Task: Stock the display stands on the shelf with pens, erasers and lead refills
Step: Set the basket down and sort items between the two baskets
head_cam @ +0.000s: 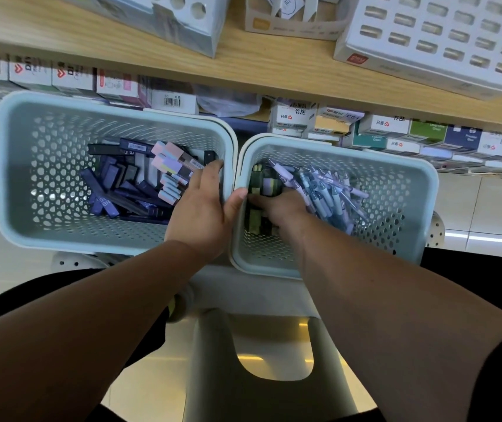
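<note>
- The two baskets sit together under the shelf, so the stock is close to the display stands [438, 35].
- Left hand [201, 205] straddles the left basket [9, 166] rim, probably to steady it: fingers straight and together, beside erasers [167, 169] and lead refills [112, 184].
- Right hand [280, 208] digs into the right basket [426, 184] beside the pens [328, 193]; its fingers curl under, and I cannot tell what they hold.
</note>
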A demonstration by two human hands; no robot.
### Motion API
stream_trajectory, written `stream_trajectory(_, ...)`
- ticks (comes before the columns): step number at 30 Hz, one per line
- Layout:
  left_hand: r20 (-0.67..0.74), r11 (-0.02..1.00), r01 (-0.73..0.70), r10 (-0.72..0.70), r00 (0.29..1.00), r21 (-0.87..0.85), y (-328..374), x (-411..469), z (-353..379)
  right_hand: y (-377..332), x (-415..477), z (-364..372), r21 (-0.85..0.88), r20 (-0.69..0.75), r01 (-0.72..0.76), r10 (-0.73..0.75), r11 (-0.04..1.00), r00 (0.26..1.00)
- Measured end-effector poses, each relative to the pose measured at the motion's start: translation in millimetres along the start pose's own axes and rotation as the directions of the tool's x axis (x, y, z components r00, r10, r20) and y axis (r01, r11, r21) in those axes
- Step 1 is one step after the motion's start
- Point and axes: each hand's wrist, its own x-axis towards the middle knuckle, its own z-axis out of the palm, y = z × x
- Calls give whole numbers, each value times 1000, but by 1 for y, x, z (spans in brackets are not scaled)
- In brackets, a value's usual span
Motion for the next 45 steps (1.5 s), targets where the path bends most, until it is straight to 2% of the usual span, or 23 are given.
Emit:
stream_trajectory(4,-1,1000,-8,8,1000,-2,0,0,-1,3,-2,0,-40,-19,91,-92,995,996)
stream_trajectory(11,4,1000,-12,12,1000,7,0,1,-2,-8,-9,-12,-1,101,15,-15,1000,995)
stream_trajectory(19,5,1000,2,-2,1000,5,3,0,-2,-4,-10,-6,41,108,19,-23,999,994)
stream_trajectory(24,4,1000,1,-1,1000,17,3,0,-3,-10,-7,-8,30,144,-41,36,999,989)
stream_trajectory(29,8,1000,-3,3,1000,13,3,0,-2,-3,-7,2,43,132,30,-35,999,991)
stream_trajectory(36,14,1000,-2,2,1000,16,2,1,-2,-7,-2,-2,3,170,25,-25,1000,985)
stream_trajectory(39,22,1000,0,0,1000,0,2,1,-2,-2,0,1,36,161,46,-52,998,986)
stream_trajectory(45,16,1000,-3,3,1000,19,4,0,-2,8,-1,8,38,51,135,-137,990,989)
